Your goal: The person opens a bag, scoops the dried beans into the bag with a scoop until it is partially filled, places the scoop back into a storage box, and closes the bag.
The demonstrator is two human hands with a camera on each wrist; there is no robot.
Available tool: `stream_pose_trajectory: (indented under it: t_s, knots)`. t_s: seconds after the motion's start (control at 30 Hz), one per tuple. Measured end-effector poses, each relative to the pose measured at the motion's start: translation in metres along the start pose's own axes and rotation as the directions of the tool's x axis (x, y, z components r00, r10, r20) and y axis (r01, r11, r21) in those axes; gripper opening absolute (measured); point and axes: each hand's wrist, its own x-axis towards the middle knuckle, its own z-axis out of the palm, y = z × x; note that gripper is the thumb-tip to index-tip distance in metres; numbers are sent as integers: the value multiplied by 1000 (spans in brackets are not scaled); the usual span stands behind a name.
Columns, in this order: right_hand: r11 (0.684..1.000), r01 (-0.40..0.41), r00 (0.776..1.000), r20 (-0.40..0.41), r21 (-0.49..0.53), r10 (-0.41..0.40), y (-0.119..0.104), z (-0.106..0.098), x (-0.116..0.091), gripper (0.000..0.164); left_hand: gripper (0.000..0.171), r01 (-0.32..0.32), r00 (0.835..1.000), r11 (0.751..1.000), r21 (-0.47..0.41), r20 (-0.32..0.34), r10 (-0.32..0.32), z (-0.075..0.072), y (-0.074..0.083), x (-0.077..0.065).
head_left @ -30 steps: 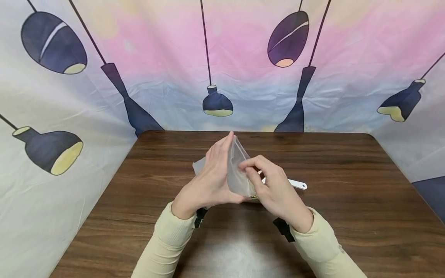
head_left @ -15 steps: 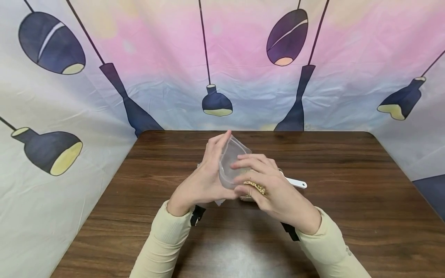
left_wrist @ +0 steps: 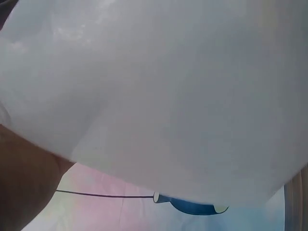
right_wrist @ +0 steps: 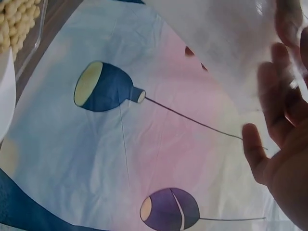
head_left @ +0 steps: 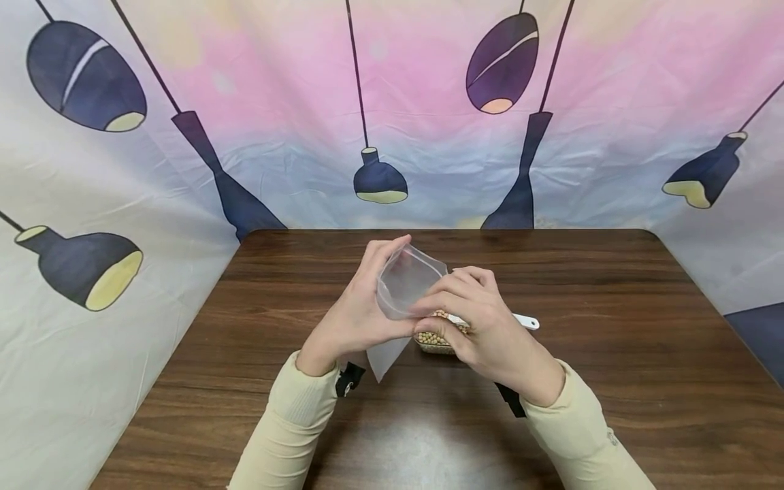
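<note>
A translucent plastic bag (head_left: 407, 282) is held up over the table, its mouth spread towards the head camera and its lower corner hanging down on the left. My left hand (head_left: 352, 306) grips the bag's left side, with the thumb along the near rim. At the near right rim, my right hand (head_left: 480, 327) pinches the plastic between thumb and fingers. Just beyond the right hand stands a clear container (head_left: 436, 348) of pale yellow beans (head_left: 431, 337), partly hidden. The bag (left_wrist: 154, 96) fills most of the left wrist view.
A white handle (head_left: 527, 322) sticks out to the right from behind the right hand; its other end is mostly hidden. Everything is above a dark wooden table (head_left: 612, 354). A cloth backdrop (head_left: 429, 102) printed with lamps hangs behind and at both sides.
The bag's mouth has spread wider and turned towards the head camera. My right hand has moved from inside the opening to its near rim. More of the bean container shows.
</note>
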Motion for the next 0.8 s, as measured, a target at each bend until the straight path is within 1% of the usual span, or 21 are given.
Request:
stream_pose_trajectory:
  t_s: [0.07,0.2,0.27,0.3,0.33,0.37,0.4,0.43,0.5,0.53,0.57,0.6,0.63,0.67,0.7,0.73,0.77,0.8]
  knots:
    - [1000,2,1000,-6,-5,-2,1,0,-1,20,98,1,1000,1000,-19,2,-1,0,0,0]
    - [999,35,997,-66,1,-35,3,2,-1,20,94,32,999,994,-101,33,-28,1,2,-1]
    - [1000,30,996,-89,-1,-30,3,0,1,15,93,38,999,991,-125,39,-33,1,2,0]
    - [1000,24,994,-104,-3,-24,2,-1,2,16,93,33,999,991,-129,37,-29,1,2,1]
    - [1000,9,992,-122,-11,-11,1,-5,3,22,94,25,999,991,-130,29,-21,1,2,2]
    - [1000,-7,990,-144,-24,4,0,-9,5,30,95,16,1000,992,-127,17,-13,0,1,3]
    - [999,-40,985,-171,-37,33,0,-14,5,37,96,13,1000,991,-131,2,-13,0,0,4]
    - [995,-84,978,-196,-53,72,0,-20,5,41,97,14,1000,990,-142,-10,-16,0,-1,5]
    - [976,-195,958,-231,-96,168,5,-33,-1,39,99,24,999,981,-193,-35,-31,-1,-5,7]
    - [957,-266,944,-231,-119,234,9,-40,-7,37,100,43,998,975,-219,-43,-53,0,-9,8]
    - [928,-344,926,-214,-143,310,15,-46,-14,37,101,64,996,968,-242,-47,-78,0,-12,8]
    - [890,-424,900,-184,-169,394,21,-52,-24,39,102,93,993,962,-258,-49,-109,0,-16,7]
    - [846,-493,870,-139,-204,474,28,-57,-35,42,103,123,989,958,-260,-47,-140,-1,-20,6]
    - [799,-552,831,-86,-237,549,35,-62,-46,46,103,152,985,956,-250,-43,-167,-1,-24,5]
    - [755,-598,788,-26,-270,615,42,-65,-58,51,102,185,980,955,-231,-33,-197,-1,-28,4]
    - [711,-638,738,30,-295,674,48,-67,-70,57,101,217,974,955,-202,-21,-226,-1,-31,2]
    - [678,-665,691,85,-312,718,54,-69,-81,62,100,238,970,955,-177,-9,-243,-1,-34,1]
    - [657,-685,653,134,-314,745,60,-69,-92,66,99,253,967,955,-156,3,-256,0,-37,0]
